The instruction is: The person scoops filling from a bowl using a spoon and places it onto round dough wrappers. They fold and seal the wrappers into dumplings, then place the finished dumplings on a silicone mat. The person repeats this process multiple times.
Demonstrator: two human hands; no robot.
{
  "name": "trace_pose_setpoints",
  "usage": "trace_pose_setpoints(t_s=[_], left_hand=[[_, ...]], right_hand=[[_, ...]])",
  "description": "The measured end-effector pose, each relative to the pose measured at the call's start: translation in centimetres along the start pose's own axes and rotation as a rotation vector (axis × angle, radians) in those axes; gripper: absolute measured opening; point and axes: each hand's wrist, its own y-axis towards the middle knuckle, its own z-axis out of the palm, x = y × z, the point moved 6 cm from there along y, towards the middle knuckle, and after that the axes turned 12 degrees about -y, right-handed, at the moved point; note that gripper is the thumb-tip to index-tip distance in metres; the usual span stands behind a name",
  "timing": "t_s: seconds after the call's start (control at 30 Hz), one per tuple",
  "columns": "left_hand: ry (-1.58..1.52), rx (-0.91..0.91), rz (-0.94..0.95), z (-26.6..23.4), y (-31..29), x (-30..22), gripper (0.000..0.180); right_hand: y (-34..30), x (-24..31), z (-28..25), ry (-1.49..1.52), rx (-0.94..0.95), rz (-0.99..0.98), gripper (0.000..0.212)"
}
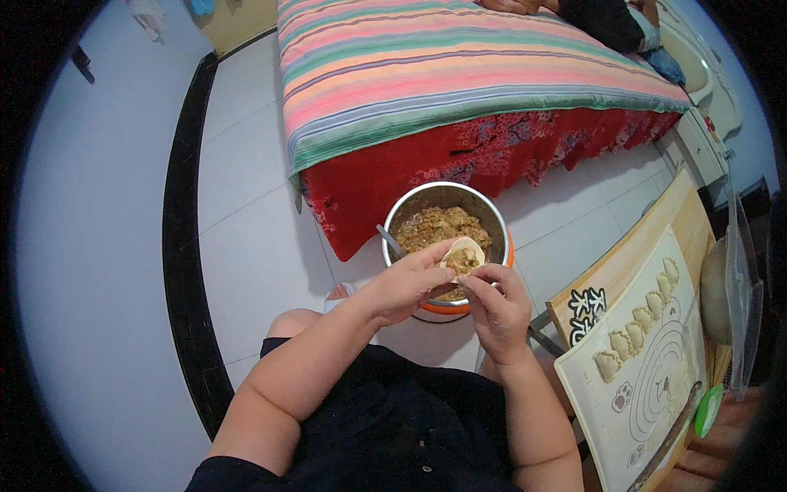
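A round dumpling wrapper [464, 255] with a lump of brown filling lies cupped in my left hand [406, 283]. The fingertips of my right hand [496, 305] pinch the wrapper's near edge. Both hands hover over a steel bowl [410, 211] holding minced filling [441, 227], with a utensil handle [390, 239] leaning on its left rim. The bowl sits on an orange base at my knees.
A cream pastry mat [656, 385] at my right carries a row of several folded dumplings [638, 333] and a rolling pin [666, 443]. A bed with a striped blanket [459, 74] and red cover stands ahead; another person rests at its far end [602, 18]. White tile floor lies left.
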Motion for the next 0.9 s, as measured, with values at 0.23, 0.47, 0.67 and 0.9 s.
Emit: trace_pose_setpoints(t_s=[0.23, 0.47, 0.67, 0.9], left_hand=[[-0.082, 0.015, -0.019, -0.2, -0.1, 0.1, 0.044], [0.048, -0.004, -0.014, -0.4, -0.4, -0.2, 0.042], [0.052, 0.046, 0.011, -0.7, -0.2, -0.3, 0.043], [0.345, 0.017, 0.036, -0.7, -0.4, -0.1, 0.040]], right_hand=[[0.1, -0.1, -0.4, 0.071, -0.063, 0.022, 0.020], [-0.4, -1.0, 0.3, 0.146, -0.016, 0.190, 0.019], [-0.2, -0.1, -0.5, 0.126, -0.063, 0.052, 0.026], [0.1, 1.0, -0.7, -0.061, -0.067, -0.130, 0.029]])
